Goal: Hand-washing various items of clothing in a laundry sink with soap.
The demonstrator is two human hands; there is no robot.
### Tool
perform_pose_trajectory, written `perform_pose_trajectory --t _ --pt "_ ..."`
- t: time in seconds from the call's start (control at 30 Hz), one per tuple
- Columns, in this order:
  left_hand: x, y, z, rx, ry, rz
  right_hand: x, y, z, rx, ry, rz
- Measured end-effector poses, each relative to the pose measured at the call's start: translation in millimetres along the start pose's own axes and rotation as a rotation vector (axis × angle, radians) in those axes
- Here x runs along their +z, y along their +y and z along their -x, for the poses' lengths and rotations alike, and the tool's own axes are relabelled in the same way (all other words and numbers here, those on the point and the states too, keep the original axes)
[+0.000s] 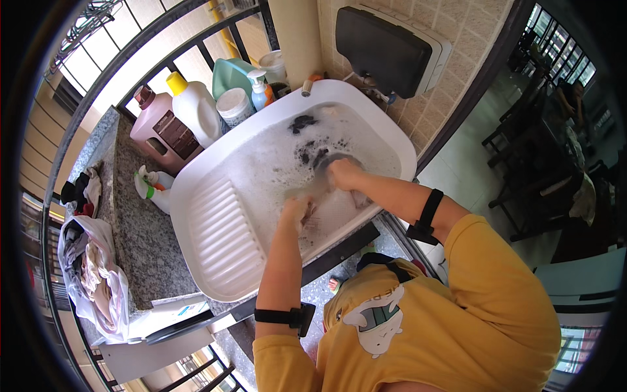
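Note:
A white laundry sink (401, 132) filled with cloudy, sudsy water stands before me. Over its right part, my right hand (344, 174) is curled in a fist around a wet dark cloth (338, 159), part of which is under the water. Lower and to the left, my left hand (296, 210) is closed at the water's surface, where a murky grey stretch of the cloth runs towards it. Suds hide some of its fingers. Pale textured fabric (335, 213) shows beside both hands. Another dark bit of cloth (302, 124) floats near the tap (307, 88).
A ribbed washboard (220, 237) forms the sink's left side. Along the back stand a pink jug (164, 127), a white yellow-capped bottle (196, 110), a tub (233, 105) and a pump bottle (261, 90). Spray bottles (154, 191) and a bag of clothes (93, 274) are at left.

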State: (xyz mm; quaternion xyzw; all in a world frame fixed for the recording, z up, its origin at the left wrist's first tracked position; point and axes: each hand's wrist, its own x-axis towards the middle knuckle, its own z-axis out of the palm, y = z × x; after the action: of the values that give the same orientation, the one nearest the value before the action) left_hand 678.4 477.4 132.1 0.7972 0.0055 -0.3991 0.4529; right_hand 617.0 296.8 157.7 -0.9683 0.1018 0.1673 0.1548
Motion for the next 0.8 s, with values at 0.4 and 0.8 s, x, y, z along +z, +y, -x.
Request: perform_pose_trajectory --t 0.4,0.8 --pt "-13 27 42 0.177 0.044 0.93 -34 -113 85 -0.444 0.598 -0.393" --pt "-25 11 16 0.062 -0.074 1.028 -19 -136 69 -0.168 0.619 -0.448"
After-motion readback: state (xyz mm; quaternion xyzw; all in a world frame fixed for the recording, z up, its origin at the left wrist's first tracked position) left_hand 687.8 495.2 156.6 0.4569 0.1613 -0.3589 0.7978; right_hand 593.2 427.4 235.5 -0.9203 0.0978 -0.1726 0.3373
